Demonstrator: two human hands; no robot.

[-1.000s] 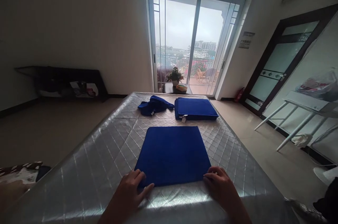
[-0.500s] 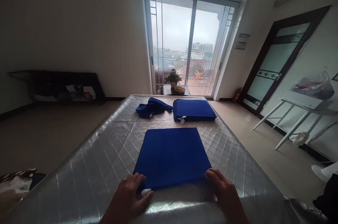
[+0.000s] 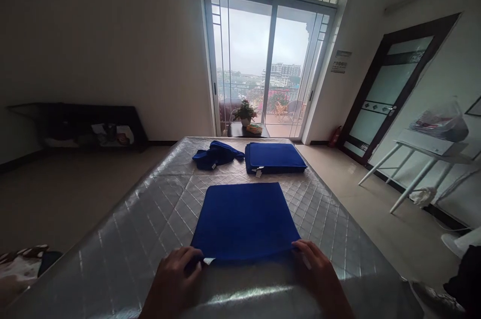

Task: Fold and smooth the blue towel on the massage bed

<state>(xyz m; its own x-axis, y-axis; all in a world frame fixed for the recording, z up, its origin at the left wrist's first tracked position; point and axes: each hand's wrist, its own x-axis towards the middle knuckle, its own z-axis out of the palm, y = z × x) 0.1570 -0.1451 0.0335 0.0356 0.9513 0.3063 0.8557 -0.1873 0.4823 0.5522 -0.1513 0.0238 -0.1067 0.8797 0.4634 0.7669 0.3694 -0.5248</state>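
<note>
A flat blue folded cloth [image 3: 246, 219] lies on the silver quilted surface [image 3: 150, 229] in front of me. My left hand [image 3: 179, 271] closes on its near left corner, beside a small white tag [image 3: 209, 261]. At the near right corner, my right hand [image 3: 313, 261] pinches the edge between thumb and fingers. The near edge looks slightly lifted between the hands. Farther back sits a neat stack of blue folded cloths [image 3: 278, 156] with white tags at its front. To the left of that stack lies a crumpled blue cloth [image 3: 218, 154].
Beyond the far edge, a small dark table [image 3: 236, 131] holds a potted plant [image 3: 246, 111] before the sliding glass door [image 3: 240, 43]. On the right stands a white stool [image 3: 428, 151] bearing a plastic bag [image 3: 443, 121]. A low dark rack [image 3: 93, 126] is along the left wall.
The cloth's near edge has risen slightly, and both hands have closed further on its corners. My left hand has shifted a little left. The stack and crumpled cloth stay put.
</note>
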